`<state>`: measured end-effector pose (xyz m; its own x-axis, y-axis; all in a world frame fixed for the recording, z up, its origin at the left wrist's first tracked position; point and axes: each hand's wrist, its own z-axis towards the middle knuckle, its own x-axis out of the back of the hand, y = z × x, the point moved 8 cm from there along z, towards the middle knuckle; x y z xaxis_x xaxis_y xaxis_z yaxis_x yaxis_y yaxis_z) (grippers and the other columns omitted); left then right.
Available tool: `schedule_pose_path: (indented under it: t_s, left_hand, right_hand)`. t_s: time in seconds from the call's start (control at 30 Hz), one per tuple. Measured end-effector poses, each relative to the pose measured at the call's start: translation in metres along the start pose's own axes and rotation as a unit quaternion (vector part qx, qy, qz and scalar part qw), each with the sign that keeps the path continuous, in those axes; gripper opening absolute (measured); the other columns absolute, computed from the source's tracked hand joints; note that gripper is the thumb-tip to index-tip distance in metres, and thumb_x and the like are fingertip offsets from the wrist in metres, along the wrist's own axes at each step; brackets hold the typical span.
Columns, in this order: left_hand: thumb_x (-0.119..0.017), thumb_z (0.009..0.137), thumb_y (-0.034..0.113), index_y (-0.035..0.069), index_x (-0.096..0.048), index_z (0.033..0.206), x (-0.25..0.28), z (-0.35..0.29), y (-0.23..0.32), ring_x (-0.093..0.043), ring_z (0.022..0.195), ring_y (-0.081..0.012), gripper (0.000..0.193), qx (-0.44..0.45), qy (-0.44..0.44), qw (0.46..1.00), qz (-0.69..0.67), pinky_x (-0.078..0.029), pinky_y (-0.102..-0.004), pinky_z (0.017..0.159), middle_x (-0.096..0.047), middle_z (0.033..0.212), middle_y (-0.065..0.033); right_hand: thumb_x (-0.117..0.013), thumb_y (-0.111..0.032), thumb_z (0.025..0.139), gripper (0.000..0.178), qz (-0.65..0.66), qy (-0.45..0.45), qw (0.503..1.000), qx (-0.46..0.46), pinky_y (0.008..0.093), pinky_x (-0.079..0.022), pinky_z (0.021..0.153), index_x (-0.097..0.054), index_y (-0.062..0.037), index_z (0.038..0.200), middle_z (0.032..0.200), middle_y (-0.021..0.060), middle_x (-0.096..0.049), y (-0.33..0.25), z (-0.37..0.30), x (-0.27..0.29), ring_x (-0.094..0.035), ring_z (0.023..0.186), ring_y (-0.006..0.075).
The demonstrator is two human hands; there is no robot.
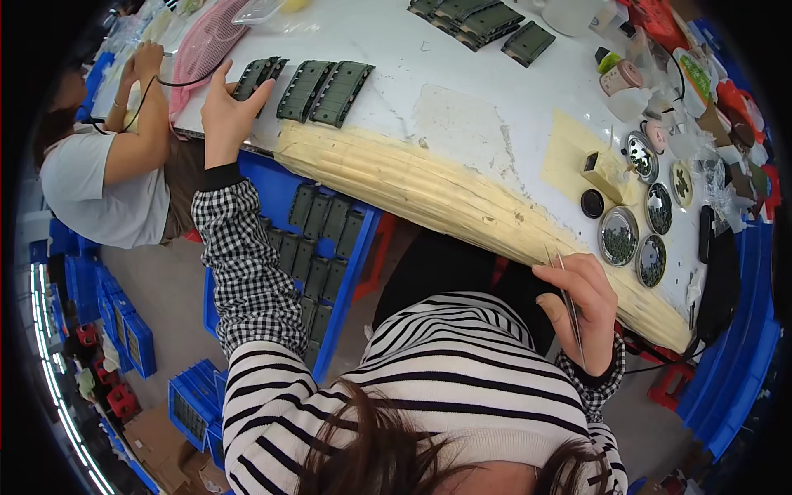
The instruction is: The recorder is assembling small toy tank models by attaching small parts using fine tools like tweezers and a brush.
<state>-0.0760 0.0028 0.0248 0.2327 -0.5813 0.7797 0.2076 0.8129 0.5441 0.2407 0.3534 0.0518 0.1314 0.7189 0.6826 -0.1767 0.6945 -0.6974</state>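
My left hand (224, 111) reaches far out to the left edge of the white worktable (462, 107) and grips a dark green ribbed plastic tray (256, 77). Two more such trays (326, 91) lie side by side just right of it. My right hand (577, 305) stays close to my body at the table's taped front edge and holds thin metal tweezers (571, 309), pointing up and down.
A blue crate (326, 247) with several dark trays stands under the table. More trays (478, 21) are stacked at the far side. Round metal dishes (619, 235) with small parts, cups and clutter fill the right end. Another person (107, 173) sits at the left.
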Motion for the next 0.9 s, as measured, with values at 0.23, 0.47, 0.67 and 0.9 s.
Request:
schedule_pose_path:
  t_s: [0.23, 0.47, 0.67, 0.9]
  left_hand:
    - [-0.075, 0.075, 0.038, -0.004, -0.050, 0.130, -0.032, -0.022, 0.048, -0.063, 0.097, -0.0337, 0.074, -0.096, -0.021, 0.995, 0.022, -0.050, -0.0392, 0.084, -0.063, 0.107, -0.0252]
    - [-0.072, 0.076, 0.039, -0.002, -0.048, 0.133, -0.033, 0.006, 0.020, -0.062, 0.100, -0.0350, 0.074, -0.118, -0.009, 0.989, 0.088, -0.049, -0.0412, 0.086, -0.061, 0.110, -0.0248]
    - [-0.074, 0.080, 0.030, -0.002, -0.042, 0.136, -0.036, 0.005, 0.039, -0.065, 0.089, -0.0208, 0.073, -0.062, -0.097, 0.991, 0.066, -0.050, -0.0297, 0.081, -0.066, 0.101, -0.0185]
    - [-0.070, 0.080, 0.032, -0.004, -0.041, 0.136, -0.053, -0.043, 0.100, -0.064, 0.085, -0.0338, 0.074, -0.166, -0.102, 0.979, 0.052, -0.052, -0.0413, 0.077, -0.059, 0.101, -0.0254]
  right_hand:
    - [-0.076, -0.002, 0.067, 0.034, 0.001, -0.008, 1.000, 0.004, 0.0359, -0.047, 0.076, -0.068, -0.0022, 0.101, 0.090, 0.0126, -0.062, -0.005, 0.001, -0.003, -0.056, 0.085, 0.0307]
    - [-0.076, -0.003, 0.067, 0.035, -0.001, -0.005, 1.000, 0.001, 0.0362, -0.047, 0.077, -0.068, -0.0020, 0.101, 0.091, 0.0130, -0.062, 0.001, -0.002, -0.002, -0.056, 0.085, 0.0308]
    - [-0.071, -0.007, 0.075, 0.027, 0.009, -0.016, 1.000, 0.005, 0.0362, -0.045, 0.080, -0.066, 0.0008, 0.101, 0.092, 0.0148, -0.062, 0.000, -0.002, -0.003, -0.057, 0.088, 0.0312]
    - [-0.073, -0.005, 0.073, 0.029, -0.002, -0.020, 1.000, -0.002, 0.0364, -0.046, 0.080, -0.067, -0.0001, 0.101, 0.092, 0.0143, -0.062, 0.000, 0.000, -0.002, -0.057, 0.087, 0.0313]
